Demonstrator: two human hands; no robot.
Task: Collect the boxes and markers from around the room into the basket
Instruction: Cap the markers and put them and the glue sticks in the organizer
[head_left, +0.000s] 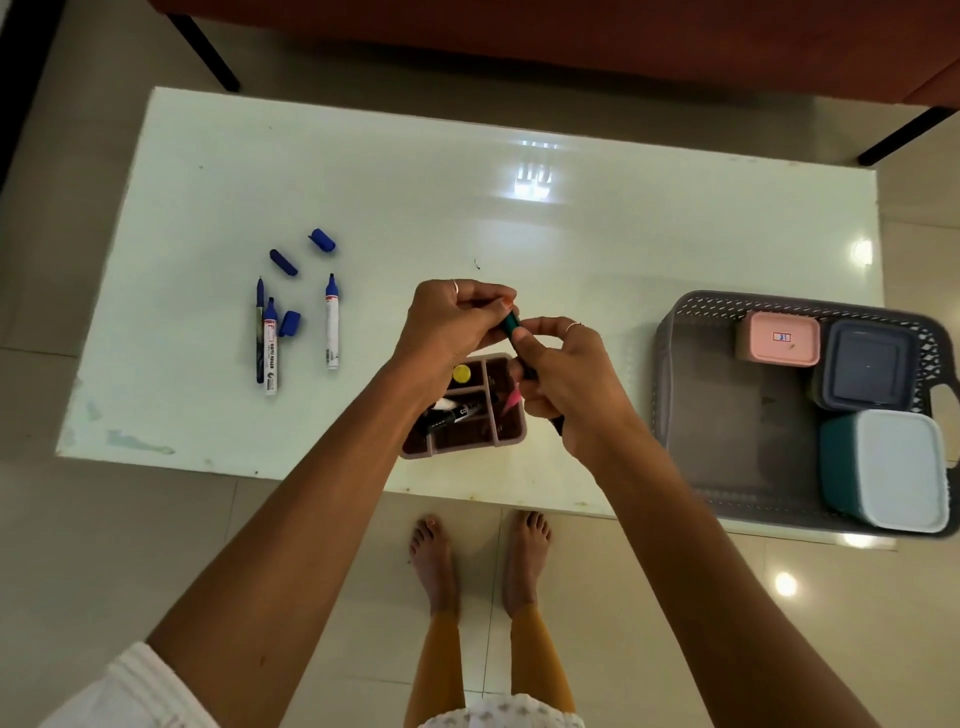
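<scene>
Three boxes (878, 415) in basket (685, 332). Blue markers (301, 332) uncollected on worktop (571, 218). Left hand (452, 327), right hand (566, 379) both gripping green marker (510, 322).

Home living room: sofa (571, 31), low table (363, 182).

Grey basket (675, 332) — 3 blue caps (322, 240)

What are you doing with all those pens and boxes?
A person stands at a white table, and both the left hand and the right hand grip a green marker above a small divided tray. Three boxes, pink, grey and teal, already sit in the basket. Three uncapped blue markers and loose blue caps lie on the table.
</scene>
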